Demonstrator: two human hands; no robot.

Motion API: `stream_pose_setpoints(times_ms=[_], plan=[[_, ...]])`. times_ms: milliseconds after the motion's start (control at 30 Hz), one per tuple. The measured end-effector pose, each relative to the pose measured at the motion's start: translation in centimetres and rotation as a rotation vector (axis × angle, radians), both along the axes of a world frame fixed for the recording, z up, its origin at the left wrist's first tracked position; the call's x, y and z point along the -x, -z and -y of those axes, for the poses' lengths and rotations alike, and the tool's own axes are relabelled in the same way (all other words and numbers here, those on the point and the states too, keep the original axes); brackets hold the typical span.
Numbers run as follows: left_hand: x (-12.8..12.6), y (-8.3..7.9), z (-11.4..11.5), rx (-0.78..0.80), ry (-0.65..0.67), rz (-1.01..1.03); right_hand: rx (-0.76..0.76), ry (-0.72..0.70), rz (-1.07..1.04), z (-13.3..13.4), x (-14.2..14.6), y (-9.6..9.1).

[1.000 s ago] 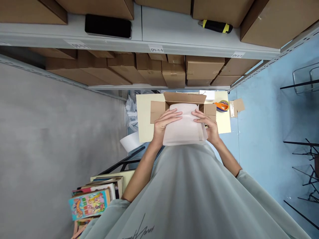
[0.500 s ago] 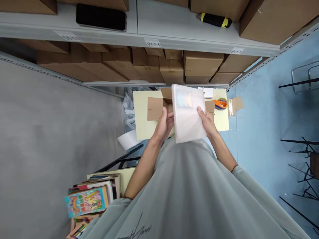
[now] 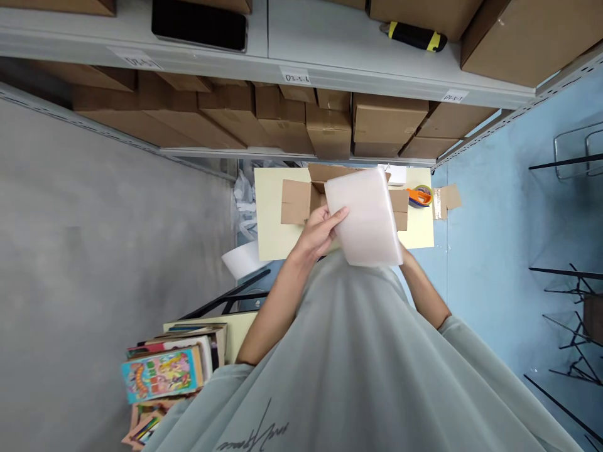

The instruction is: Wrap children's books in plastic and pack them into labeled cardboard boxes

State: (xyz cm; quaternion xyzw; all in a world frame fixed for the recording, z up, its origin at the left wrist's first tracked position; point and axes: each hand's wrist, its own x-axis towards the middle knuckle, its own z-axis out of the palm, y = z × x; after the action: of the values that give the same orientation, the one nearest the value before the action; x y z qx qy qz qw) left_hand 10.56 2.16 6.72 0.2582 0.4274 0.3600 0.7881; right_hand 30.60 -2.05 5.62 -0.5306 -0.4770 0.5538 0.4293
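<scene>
A flat, squarish package wrapped in whitish translucent plastic (image 3: 363, 218), which looks like bubble wrap, is held up in front of my body. My left hand (image 3: 323, 229) grips its left edge, thumb on the upper face and fingers underneath. Behind the lower right corner is my right hand (image 3: 404, 256); its fingers are hidden by the package. An open cardboard box (image 3: 296, 202) with its flaps spread stands under and behind the package, its inside mostly covered.
The box rests on a pale yellow table (image 3: 269, 235). An orange tape dispenser (image 3: 419, 196) lies right. Shelving (image 3: 358, 56) with cartons crosses above, carrying a phone (image 3: 199, 24) and a box cutter (image 3: 417, 36). Lower left are a white roll (image 3: 245, 260) and stacked books (image 3: 162, 375).
The package has turned, and the coloured patch on its face is out of sight. My left hand has taken its left edge. My right hand has gone from the right edge to behind it.
</scene>
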Motion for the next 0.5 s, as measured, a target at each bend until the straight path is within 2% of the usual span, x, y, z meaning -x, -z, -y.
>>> stream_pose_setpoints(times_ms=[100, 167, 267, 400, 500], plan=[[0.3, 0.0, -0.7, -0.078, -0.068, -0.139, 0.178, 0.060, -0.089, 0.2, -2.7, -0.7], [0.2, 0.1, -1.1, -0.099, -0.103, -0.181, 0.258, 0.075, -0.120, 0.4, -3.4, -1.2], [0.3, 0.2, -1.5, -0.114, -0.113, -0.187, 0.255, 0.101, -0.091, 0.6, -2.7, -1.7], [1.3, 0.2, -2.1, -0.101, -0.005, -0.130, 0.253, 0.170, -0.085, 0.5, -2.0, -1.9], [2.3, -0.3, -2.4, -0.125, 0.054, -0.134, 0.254, 0.158, -0.100, 0.7, -2.3, -2.0]])
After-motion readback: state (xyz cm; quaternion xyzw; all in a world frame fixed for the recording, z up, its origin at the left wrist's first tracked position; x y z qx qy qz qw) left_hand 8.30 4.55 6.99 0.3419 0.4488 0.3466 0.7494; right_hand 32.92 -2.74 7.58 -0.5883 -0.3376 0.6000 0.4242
